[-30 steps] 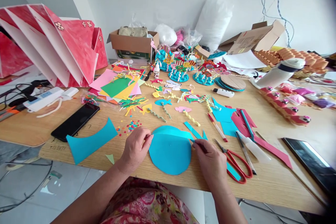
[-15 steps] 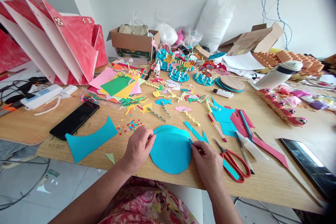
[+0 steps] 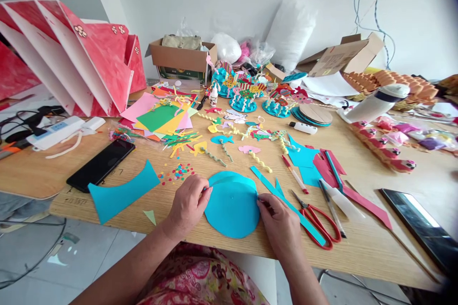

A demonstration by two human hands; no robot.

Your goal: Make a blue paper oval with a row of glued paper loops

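The blue paper disc lies flat at lower centre of the frame, its lower rim just short of the near table edge; a second blue layer shows behind its upper rim. Open bare wood lies at lower right, between one pair of red scissors and one dark tablet. The left hand is closed, thumb and fingertips pinching the disc's left rim. The right hand is curled closed against the disc's right rim; whether it pinches or only presses the paper cannot be told. One long blue strip runs beside that hand. At lower left lie one curved blue offcut and one black phone.
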